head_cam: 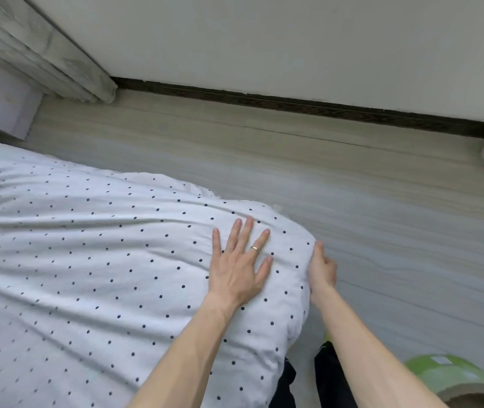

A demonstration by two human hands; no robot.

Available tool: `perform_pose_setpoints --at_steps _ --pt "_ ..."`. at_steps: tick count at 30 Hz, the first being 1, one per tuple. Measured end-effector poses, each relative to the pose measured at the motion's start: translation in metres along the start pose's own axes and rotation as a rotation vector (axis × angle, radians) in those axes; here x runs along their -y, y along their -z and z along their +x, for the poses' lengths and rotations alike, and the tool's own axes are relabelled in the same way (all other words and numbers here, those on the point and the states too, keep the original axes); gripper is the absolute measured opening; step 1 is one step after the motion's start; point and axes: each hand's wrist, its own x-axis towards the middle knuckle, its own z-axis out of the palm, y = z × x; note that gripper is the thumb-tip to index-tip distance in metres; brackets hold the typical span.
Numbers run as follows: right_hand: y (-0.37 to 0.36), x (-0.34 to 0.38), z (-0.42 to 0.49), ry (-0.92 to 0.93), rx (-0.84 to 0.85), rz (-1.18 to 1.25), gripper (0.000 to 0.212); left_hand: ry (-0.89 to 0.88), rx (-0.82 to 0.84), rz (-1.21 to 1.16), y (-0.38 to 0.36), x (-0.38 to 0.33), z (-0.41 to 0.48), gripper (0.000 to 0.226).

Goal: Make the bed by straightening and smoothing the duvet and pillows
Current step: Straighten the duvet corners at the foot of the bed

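A white duvet with small dark dots (87,260) covers the bed and fills the left and lower part of the view, with shallow creases running across it. My left hand (239,266) lies flat on the duvet near its rounded corner, fingers spread, a ring on one finger. My right hand (321,270) is at the corner's edge, where the duvet drops toward the floor, thumb on top and fingers curled around the fabric. No pillows are in view.
Pale wood-look floor (352,187) runs beyond the bed to a white wall with a dark skirting board (293,103). A grey curtain (43,54) hangs at the upper left. A green round object (452,378) sits at the lower right by my dark trouser legs.
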Motion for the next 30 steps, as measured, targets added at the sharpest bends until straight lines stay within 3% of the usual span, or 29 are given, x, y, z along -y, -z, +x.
perform_pose_setpoints --at_steps 2,3,4,7,9,10,12,14,15,17,20,22,23,24,25,27,28,29,30 --pt "-0.004 -0.007 -0.012 0.012 0.137 0.052 0.106 0.016 -0.013 -0.027 0.002 0.002 0.000 0.059" --pt "-0.003 -0.006 -0.020 0.063 0.150 0.029 0.102 0.014 -0.035 -0.040 0.005 0.002 -0.004 0.059" --pt "-0.001 0.003 -0.029 0.151 0.140 -0.025 0.093 0.017 -0.067 -0.054 0.007 0.001 -0.007 0.059" --pt "0.005 0.050 -0.042 0.642 -0.059 -0.193 0.043 0.160 -0.129 -0.192 0.020 0.001 -0.020 0.059" --pt "0.005 0.070 -0.037 0.790 -0.125 -0.260 0.036 0.285 -0.158 -0.293 0.028 0.005 -0.027 0.058" --pt "0.002 0.064 -0.023 0.735 -0.140 -0.296 0.037 0.336 -0.162 -0.295 0.028 0.011 -0.038 0.058" --pt "0.004 0.052 0.003 0.430 -0.245 -0.366 0.041 0.354 -0.124 -0.251 0.020 0.018 -0.054 0.058" --pt "-0.005 0.035 0.002 0.401 -0.337 -0.471 0.047 0.413 -0.112 -0.226 0.005 0.029 -0.084 0.058" --pt "-0.012 0.025 -0.013 0.545 -0.350 -0.541 0.053 0.456 -0.122 -0.247 -0.004 0.034 -0.101 0.058" --pt "-0.028 -0.003 -0.062 1.036 -0.217 -0.629 0.064 0.550 -0.181 -0.319 -0.023 0.031 -0.142 0.057" --pt "-0.042 -0.073 -0.135 1.648 0.288 -0.760 0.066 0.760 -0.306 -0.395 -0.047 0.015 -0.209 0.058" --pt "-0.035 -0.111 -0.136 1.915 0.496 -1.122 0.069 0.946 -0.299 -0.438 -0.064 0.002 -0.256 0.059" --pt "-0.026 -0.120 -0.119 1.888 0.497 -1.410 0.074 1.029 -0.271 -0.447 -0.072 -0.005 -0.280 0.060" --pt "-0.014 -0.121 -0.094 1.691 0.413 -1.684 0.079 1.085 -0.238 -0.436 -0.079 -0.012 -0.301 0.060" --pt "0.001 -0.117 -0.068 1.364 0.277 -1.862 0.084 1.118 -0.187 -0.432 -0.086 -0.021 -0.322 0.062" --pt "0.024 -0.107 -0.032 0.793 0.044 -1.829 0.091 1.176 -0.110 -0.451 -0.097 -0.029 -0.359 0.063" --pt "0.028 -0.105 -0.028 0.625 -0.016 -1.786 0.094 1.225 -0.079 -0.447 -0.101 -0.031 -0.379 0.063" --pt "0.031 -0.105 -0.031 0.577 -0.046 -1.751 0.095 1.257 -0.040 -0.434 -0.106 -0.032 -0.395 0.064" --pt "0.030 -0.111 -0.040 0.676 -0.078 -1.723 0.091 1.265 -0.002 -0.438 -0.110 -0.033 -0.408 0.064"
